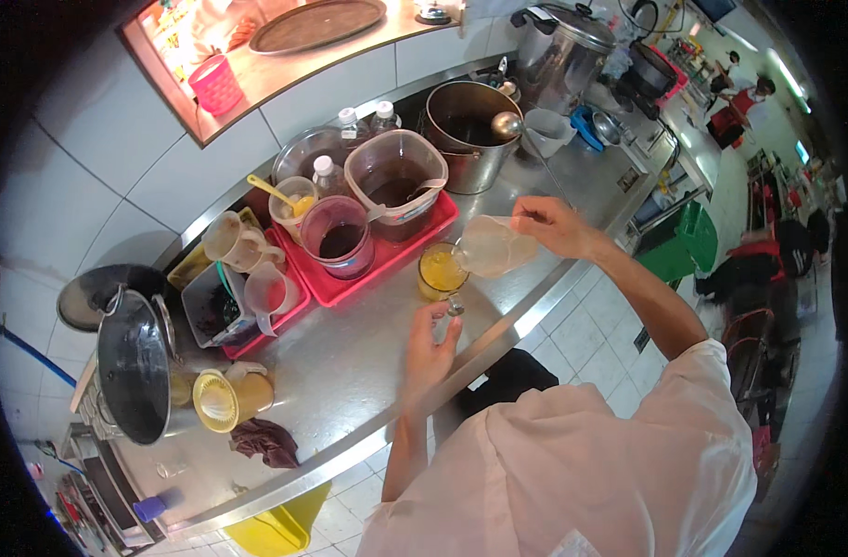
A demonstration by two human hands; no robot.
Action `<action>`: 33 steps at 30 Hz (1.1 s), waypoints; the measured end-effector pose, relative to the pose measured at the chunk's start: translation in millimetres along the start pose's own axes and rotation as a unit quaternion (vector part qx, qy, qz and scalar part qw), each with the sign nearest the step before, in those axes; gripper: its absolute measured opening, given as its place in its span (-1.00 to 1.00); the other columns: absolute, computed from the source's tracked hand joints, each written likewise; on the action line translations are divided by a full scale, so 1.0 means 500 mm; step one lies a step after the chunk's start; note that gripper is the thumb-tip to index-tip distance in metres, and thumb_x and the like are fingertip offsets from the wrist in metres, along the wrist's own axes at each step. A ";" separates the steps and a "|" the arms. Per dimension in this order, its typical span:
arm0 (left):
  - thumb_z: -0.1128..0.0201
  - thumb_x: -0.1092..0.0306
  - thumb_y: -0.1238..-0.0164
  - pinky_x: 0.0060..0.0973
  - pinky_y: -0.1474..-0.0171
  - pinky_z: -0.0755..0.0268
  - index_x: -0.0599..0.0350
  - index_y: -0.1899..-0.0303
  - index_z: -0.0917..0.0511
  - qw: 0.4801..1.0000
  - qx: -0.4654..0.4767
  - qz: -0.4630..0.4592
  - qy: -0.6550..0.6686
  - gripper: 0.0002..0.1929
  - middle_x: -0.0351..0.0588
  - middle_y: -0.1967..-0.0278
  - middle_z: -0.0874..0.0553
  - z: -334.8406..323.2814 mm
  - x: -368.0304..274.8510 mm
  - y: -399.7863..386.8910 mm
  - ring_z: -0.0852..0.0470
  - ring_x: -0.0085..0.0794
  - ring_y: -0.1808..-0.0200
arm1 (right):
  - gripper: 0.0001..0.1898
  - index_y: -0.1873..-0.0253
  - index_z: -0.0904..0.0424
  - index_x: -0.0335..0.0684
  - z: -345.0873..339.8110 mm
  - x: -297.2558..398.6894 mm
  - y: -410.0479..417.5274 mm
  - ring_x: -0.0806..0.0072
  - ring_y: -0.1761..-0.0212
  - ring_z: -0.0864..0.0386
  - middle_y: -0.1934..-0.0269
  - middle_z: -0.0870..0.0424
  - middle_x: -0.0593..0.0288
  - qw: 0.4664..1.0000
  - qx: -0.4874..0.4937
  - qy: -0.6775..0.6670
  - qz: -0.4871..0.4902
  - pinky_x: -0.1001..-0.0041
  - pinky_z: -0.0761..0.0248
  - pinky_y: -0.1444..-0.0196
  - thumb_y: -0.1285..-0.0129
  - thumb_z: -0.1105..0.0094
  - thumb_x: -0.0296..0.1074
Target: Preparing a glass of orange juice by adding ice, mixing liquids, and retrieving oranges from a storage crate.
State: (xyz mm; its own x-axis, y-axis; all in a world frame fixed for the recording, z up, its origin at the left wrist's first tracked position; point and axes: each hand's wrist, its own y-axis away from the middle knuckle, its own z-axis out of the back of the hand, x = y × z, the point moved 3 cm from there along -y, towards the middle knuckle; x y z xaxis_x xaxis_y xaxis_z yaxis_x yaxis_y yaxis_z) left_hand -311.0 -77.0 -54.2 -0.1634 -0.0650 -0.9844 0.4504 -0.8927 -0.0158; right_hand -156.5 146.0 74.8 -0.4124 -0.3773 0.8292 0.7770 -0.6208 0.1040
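Observation:
A clear glass mug (443, 273) of yellow drink stands on the steel counter close to the front edge. My left hand (431, 344) is at its handle, with thumb and fingers around it. My right hand (556, 224) grips a translucent plastic jug (499, 245) by its far end. The jug is tipped over, its mouth at the mug's rim. Whether liquid is flowing is hard to tell.
Behind the mug, a red tray (333, 292) bears tubs of dark liquid (396, 177). A steel pot (473, 157) with a ladle (507, 126) stands further right. To the left are a yellow-lidded jug (219, 402), a dark cloth (265, 443) and a large lid (133, 369).

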 end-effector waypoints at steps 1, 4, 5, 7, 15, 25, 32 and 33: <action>-0.28 0.31 -0.39 -0.41 -0.13 -0.40 0.20 -0.02 -0.53 1.000 0.008 0.009 0.012 -0.73 -0.05 0.06 -0.64 -0.007 0.004 0.001 -0.58 -0.39 0.00 | -0.81 0.25 -0.51 -0.26 0.003 -0.002 0.001 0.75 0.40 -0.31 0.47 -0.43 0.45 1.000 0.000 -0.001 0.008 0.58 -0.22 0.39 -0.41 -0.14 -0.26; -0.30 0.25 -0.40 -0.36 -0.16 -0.36 0.16 -0.08 -0.50 0.997 0.025 0.033 0.063 -0.67 -0.01 0.03 -0.64 -0.027 0.045 0.000 -0.56 -0.30 -0.05 | -0.80 0.26 -0.48 -0.25 0.005 0.005 0.003 0.77 0.39 -0.28 0.45 -0.40 0.47 1.000 -0.006 -0.004 0.020 0.60 -0.18 0.39 -0.42 -0.14 -0.26; -0.30 0.25 -0.40 -0.36 -0.16 -0.36 0.16 -0.08 -0.50 0.998 0.024 0.033 0.057 -0.67 -0.01 0.03 -0.64 -0.028 0.050 0.003 -0.56 -0.30 -0.05 | -0.79 0.26 -0.48 -0.27 0.005 0.010 0.001 0.75 0.40 -0.28 0.45 -0.41 0.46 1.000 -0.007 0.001 0.023 0.59 -0.18 0.39 -0.42 -0.13 -0.26; -0.31 0.24 -0.38 -0.37 -0.16 -0.35 0.15 -0.08 -0.49 0.996 0.016 0.053 0.071 -0.66 -0.02 0.02 -0.63 -0.041 0.052 0.007 -0.55 -0.31 -0.06 | -0.79 0.25 -0.49 -0.28 0.012 0.014 0.003 0.73 0.40 -0.29 0.45 -0.42 0.43 1.000 -0.006 0.010 0.029 0.58 -0.19 0.40 -0.41 -0.13 -0.26; -0.32 0.26 -0.37 -0.37 -0.16 -0.34 0.16 -0.07 -0.51 0.997 -0.050 0.053 0.033 -0.67 -0.05 0.03 -0.62 -0.074 0.082 0.005 -0.54 -0.33 -0.05 | -0.79 0.23 -0.51 -0.30 0.025 0.005 -0.013 0.68 0.41 -0.32 0.46 -0.43 0.37 0.997 0.006 0.035 0.063 0.54 -0.22 0.40 -0.40 -0.15 -0.26; -0.25 0.33 -0.40 -0.43 -0.14 -0.37 0.18 -0.05 -0.51 0.975 -0.161 0.103 0.111 -0.72 -0.10 0.02 -0.62 -0.119 0.067 0.003 -0.55 -0.41 0.00 | -0.78 0.09 -0.48 -0.16 -0.021 -0.260 -0.017 0.68 0.07 -0.38 0.20 -0.49 0.44 0.954 0.037 -0.296 0.029 0.59 -0.27 -0.08 -0.52 0.00 -0.14; -0.25 0.28 -0.41 -0.40 -0.28 -0.26 0.18 0.02 -0.52 0.938 -0.289 0.120 0.146 -0.76 -0.04 0.02 -0.64 -0.175 0.013 -0.005 -0.54 -0.37 -0.10 | -0.79 0.07 -0.54 -0.20 0.031 -0.364 -0.033 0.59 0.08 -0.47 0.16 -0.56 0.32 0.978 0.052 -0.192 0.064 0.49 -0.37 -0.03 -0.44 -0.13 -0.17; -0.25 0.28 -0.41 -0.40 -0.28 -0.26 0.18 0.02 -0.52 0.937 -0.296 0.119 0.144 -0.76 -0.04 0.02 -0.64 -0.180 0.011 -0.007 -0.54 -0.37 -0.10 | -0.81 0.09 -0.56 -0.20 0.085 -0.340 -0.047 0.57 0.11 -0.50 0.15 -0.58 0.28 0.985 0.016 -0.079 0.155 0.47 -0.42 0.04 -0.39 -0.20 -0.21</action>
State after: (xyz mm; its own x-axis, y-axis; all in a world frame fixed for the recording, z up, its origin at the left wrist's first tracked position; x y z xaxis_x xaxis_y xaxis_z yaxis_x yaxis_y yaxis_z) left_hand -234.5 -34.3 -75.4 0.2086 -0.0306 -0.9775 0.8655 -0.4596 0.1991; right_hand -84.5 253.8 -45.2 -0.0758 -0.4320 0.8987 0.8693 -0.4701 -0.1526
